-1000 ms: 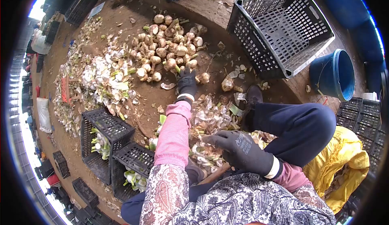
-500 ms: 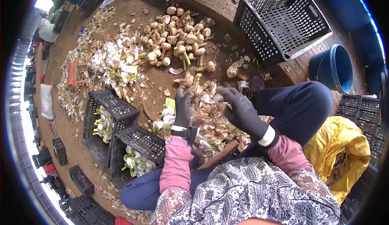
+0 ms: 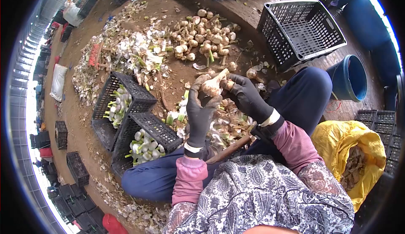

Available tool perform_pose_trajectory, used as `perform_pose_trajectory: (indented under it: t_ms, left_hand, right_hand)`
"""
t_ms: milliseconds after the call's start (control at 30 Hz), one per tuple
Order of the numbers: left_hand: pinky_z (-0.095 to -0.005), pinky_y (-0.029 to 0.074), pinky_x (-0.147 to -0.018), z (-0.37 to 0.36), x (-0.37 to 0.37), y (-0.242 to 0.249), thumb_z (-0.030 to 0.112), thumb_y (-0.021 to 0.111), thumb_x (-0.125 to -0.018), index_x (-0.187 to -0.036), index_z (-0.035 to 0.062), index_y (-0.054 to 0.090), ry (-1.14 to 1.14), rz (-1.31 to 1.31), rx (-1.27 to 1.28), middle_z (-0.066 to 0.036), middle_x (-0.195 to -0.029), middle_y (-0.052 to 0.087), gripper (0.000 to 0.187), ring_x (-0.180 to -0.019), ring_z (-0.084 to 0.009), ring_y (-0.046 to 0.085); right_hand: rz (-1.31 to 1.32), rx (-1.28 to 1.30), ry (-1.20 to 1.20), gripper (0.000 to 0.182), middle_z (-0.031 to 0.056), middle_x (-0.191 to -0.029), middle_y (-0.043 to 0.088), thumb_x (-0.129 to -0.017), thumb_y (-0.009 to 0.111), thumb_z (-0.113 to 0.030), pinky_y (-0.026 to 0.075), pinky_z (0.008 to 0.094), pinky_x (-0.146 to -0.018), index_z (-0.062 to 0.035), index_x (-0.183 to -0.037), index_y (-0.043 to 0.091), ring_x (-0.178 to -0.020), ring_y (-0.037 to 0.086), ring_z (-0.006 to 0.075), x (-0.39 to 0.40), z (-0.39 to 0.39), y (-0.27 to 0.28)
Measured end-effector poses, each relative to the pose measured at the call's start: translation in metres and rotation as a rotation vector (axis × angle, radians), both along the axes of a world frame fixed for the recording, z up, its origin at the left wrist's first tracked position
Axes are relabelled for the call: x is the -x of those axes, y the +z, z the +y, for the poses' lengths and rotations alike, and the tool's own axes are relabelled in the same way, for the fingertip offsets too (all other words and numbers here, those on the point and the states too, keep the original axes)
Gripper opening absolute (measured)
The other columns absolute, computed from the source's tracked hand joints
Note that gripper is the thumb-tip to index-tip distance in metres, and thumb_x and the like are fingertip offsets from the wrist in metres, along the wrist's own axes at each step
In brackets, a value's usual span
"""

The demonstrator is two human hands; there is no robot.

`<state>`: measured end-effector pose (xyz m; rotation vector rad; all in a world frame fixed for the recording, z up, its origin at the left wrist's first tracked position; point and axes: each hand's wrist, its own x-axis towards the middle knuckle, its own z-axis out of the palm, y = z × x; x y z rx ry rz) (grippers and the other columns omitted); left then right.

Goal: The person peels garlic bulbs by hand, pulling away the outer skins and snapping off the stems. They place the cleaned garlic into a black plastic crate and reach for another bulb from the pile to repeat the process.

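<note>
A dirty, brown-skinned garlic bulb [image 3: 211, 88] with a stub of stem is between my two dark-gloved hands. The fingers and thumb of my left hand [image 3: 201, 111] are closed around its left and lower side. My right hand [image 3: 249, 97] pinches at its right side, fingertips curled; whether it also holds a small tool is hidden. Below my hands lie loose garlic skins [image 3: 230, 128] and a few pale, green-stemmed pieces. Beyond them on the ground is a heap of unpeeled garlic bulbs [image 3: 202, 38].
Two black crates tipped toward my left hold white peeled garlic [image 3: 145, 149]. A pile of skins [image 3: 143, 48] lies beyond them. On the right are an upright black crate [image 3: 301, 31], a blue bucket [image 3: 348, 79] and a yellow sack [image 3: 333, 141]. A wooden stick [image 3: 230, 149] lies near my lap.
My right hand, blurred and apart from my left before, has come to the garlic bulb. My left hand has turned with its palm more toward me. The whole view has shifted slightly.
</note>
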<state>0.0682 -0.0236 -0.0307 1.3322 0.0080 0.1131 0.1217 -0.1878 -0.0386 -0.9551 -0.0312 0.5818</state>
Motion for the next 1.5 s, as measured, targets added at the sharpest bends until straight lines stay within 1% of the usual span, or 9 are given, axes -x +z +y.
perform_pose_trajectory:
  t_ms: [133,233,400,500,633,967,1033,1267,1500]
  left_hand:
    - [-0.0334,0.046,-0.108,0.002,0.012,0.011,-0.010,0.070,-0.083,-0.145,0.0041,0.043,0.163,-0.041,-0.121,-0.009,-0.140,0.051,0.069,-0.128,-0.0191,0.052]
    - [-0.0357,0.042,-0.111,0.004,0.018,0.016,-0.009,0.072,-0.082,-0.142,0.0040,0.045,0.190,-0.047,-0.126,-0.010,-0.140,0.051,0.067,-0.128,-0.0206,0.052]
    - [-0.0356,0.043,-0.110,0.000,0.019,0.009,-0.006,0.077,-0.078,-0.138,0.0041,0.047,0.203,-0.111,-0.158,-0.009,-0.135,0.054,0.068,-0.126,-0.0205,0.052]
    - [-0.0350,0.044,-0.108,0.001,0.015,0.005,-0.004,0.080,-0.077,-0.135,0.0040,0.050,0.244,-0.319,-0.634,-0.009,-0.132,0.055,0.066,-0.124,-0.0203,0.053]
    - [-0.0332,0.045,-0.105,-0.007,0.012,0.007,-0.003,0.081,-0.076,-0.129,0.0040,0.052,0.298,-0.265,-0.695,-0.008,-0.128,0.057,0.062,-0.118,-0.0189,0.057]
    - [-0.0335,0.046,-0.105,-0.013,0.014,0.008,-0.008,0.078,-0.076,-0.130,0.0044,0.050,0.240,-0.142,-0.369,-0.007,-0.127,0.056,0.062,-0.117,-0.0179,0.057]
    - [-0.0339,0.046,-0.106,-0.013,0.015,0.008,-0.009,0.078,-0.076,-0.132,0.0045,0.049,0.183,-0.084,-0.133,-0.007,-0.127,0.056,0.064,-0.117,-0.0183,0.057]
    - [-0.0347,0.049,-0.105,-0.015,0.014,0.015,-0.009,0.077,-0.077,-0.134,0.0044,0.048,0.153,-0.054,-0.041,-0.008,-0.129,0.056,0.066,-0.117,-0.0187,0.057]
    - [-0.0296,0.056,-0.090,-0.010,0.017,0.018,-0.005,0.070,-0.085,-0.135,0.0023,0.049,0.072,0.061,0.297,-0.008,-0.124,0.060,0.055,-0.110,-0.0179,0.062]
  right_hand:
    - [-0.426,0.156,0.053,0.030,0.0057,-0.116,0.063,-0.097,0.063,-0.011,0.047,0.0274,-0.094,0.0044,-0.123,0.060,-0.106,0.058,0.0109,-0.001,0.001,0.011]
    - [-0.371,0.207,0.078,0.033,0.0051,-0.121,0.063,-0.095,0.066,-0.011,0.044,0.0247,-0.096,0.0042,-0.124,0.060,-0.109,0.056,0.0108,0.005,0.007,0.020]
    - [-0.260,0.109,0.023,0.029,0.0024,-0.105,0.068,-0.095,0.071,-0.018,0.050,0.0249,-0.079,0.0011,-0.116,0.066,-0.092,0.061,0.0084,0.006,0.010,0.027]
    - [-0.163,0.016,0.034,0.028,0.0015,-0.096,0.070,-0.096,0.072,-0.024,0.051,0.0261,-0.074,0.0001,-0.111,0.069,-0.083,0.063,0.0080,0.008,0.011,0.017]
    - [-0.175,0.032,0.085,0.033,-0.0009,-0.103,0.070,-0.098,0.070,-0.027,0.051,0.0257,-0.080,0.0001,-0.116,0.068,-0.090,0.062,0.0066,0.000,0.005,-0.007]
    - [-0.387,0.124,0.053,0.013,-0.0053,-0.096,0.066,-0.101,0.063,-0.010,0.050,0.0247,-0.078,-0.0017,-0.109,0.069,-0.085,0.059,0.0048,0.000,0.001,-0.001]
    - [-0.358,0.127,0.000,0.015,-0.0028,-0.096,0.068,-0.098,0.066,-0.011,0.051,0.0252,-0.076,-0.0004,-0.108,0.070,-0.085,0.061,0.0052,0.003,0.002,0.007]
    - [-0.168,0.080,0.051,0.019,0.0010,-0.089,0.069,-0.097,0.071,-0.016,0.053,0.0263,-0.073,0.0014,-0.103,0.071,-0.077,0.063,0.0072,0.001,-0.001,0.020]
    - [-0.540,0.209,-0.019,0.008,-0.0003,-0.087,0.066,-0.089,0.071,-0.001,0.051,0.0294,-0.071,0.0013,-0.095,0.067,-0.078,0.061,0.0108,-0.003,-0.002,0.007]
